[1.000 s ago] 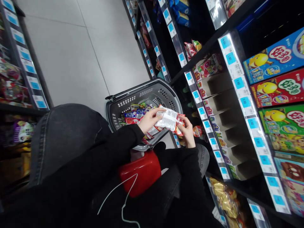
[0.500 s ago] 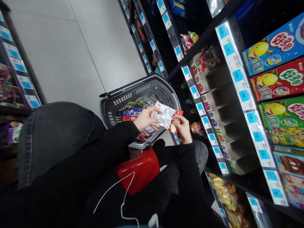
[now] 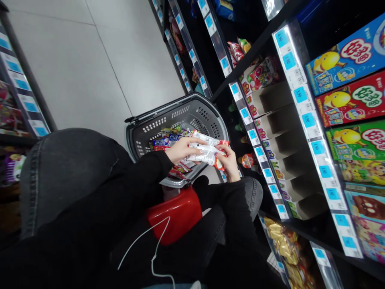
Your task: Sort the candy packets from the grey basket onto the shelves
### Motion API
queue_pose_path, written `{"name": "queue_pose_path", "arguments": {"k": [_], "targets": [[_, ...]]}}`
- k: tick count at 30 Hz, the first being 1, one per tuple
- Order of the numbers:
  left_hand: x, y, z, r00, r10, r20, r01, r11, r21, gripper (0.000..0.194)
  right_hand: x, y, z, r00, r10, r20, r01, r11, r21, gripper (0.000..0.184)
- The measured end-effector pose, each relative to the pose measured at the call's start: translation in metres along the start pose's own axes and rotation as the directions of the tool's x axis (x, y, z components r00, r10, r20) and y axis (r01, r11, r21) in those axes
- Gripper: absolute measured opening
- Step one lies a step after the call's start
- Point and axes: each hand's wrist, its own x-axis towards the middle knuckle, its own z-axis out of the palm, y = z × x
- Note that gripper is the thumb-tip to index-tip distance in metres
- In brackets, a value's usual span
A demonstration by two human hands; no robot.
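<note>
My left hand (image 3: 183, 149) grips the left ends of white-and-red candy packets (image 3: 207, 149), thumb and fingers closed on them. On their right ends, my right hand (image 3: 229, 161) pinches the red edges. At least two packets lie one over the other, printed backs facing up. Both hands hold them above the grey shopping basket (image 3: 153, 116), over its near right side. Inside the basket, several colourful snack packets (image 3: 164, 141) are piled, some blue, some red. My left hand and the held packets hide part of that pile.
A red plastic object (image 3: 177, 214) sits between my legs, close to the basket, with a white cord (image 3: 154, 257) across it. Shelves with price tags (image 3: 272, 188) and open cardboard display boxes (image 3: 281, 146) rise on the right. Another shelf (image 3: 27, 96) borders the left. Grey tiled floor (image 3: 120, 44) lies beyond.
The held packets were stacked, then fanned apart so two showed, and now lie slightly closer together. Both hands keep their grip. The whole view has shifted a little.
</note>
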Motion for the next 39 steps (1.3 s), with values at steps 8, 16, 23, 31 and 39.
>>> {"name": "queue_pose_path", "arguments": {"k": [8, 16, 23, 31, 39], "targets": [[0.005, -0.003, -0.001, 0.977, 0.167, -0.134, -0.132, 0.963, 0.236, 0.025, 0.002, 0.000, 0.004, 1.000, 0.009, 0.000, -0.009, 1.000, -0.011, 0.020], [0.006, 0.000, -0.003, 0.978, 0.180, -0.110, -0.143, 0.950, 0.279, 0.024, 0.003, 0.001, -0.001, 1.000, 0.008, 0.005, -0.008, 1.000, 0.001, 0.016], [0.005, 0.006, -0.004, 0.993, 0.118, -0.018, -0.107, 0.947, 0.302, 0.033, 0.000, -0.001, -0.001, 1.000, -0.005, 0.023, 0.004, 0.999, 0.045, 0.017], [0.004, 0.004, -0.002, 0.985, 0.170, -0.042, -0.143, 0.918, 0.370, 0.031, -0.001, 0.003, 0.009, 0.999, 0.016, 0.036, -0.016, 1.000, 0.010, 0.018], [0.004, 0.006, -0.003, 0.930, 0.346, -0.123, -0.252, 0.844, 0.473, 0.015, 0.000, 0.000, 0.010, 1.000, 0.028, 0.007, -0.028, 0.999, 0.037, 0.013]]}}
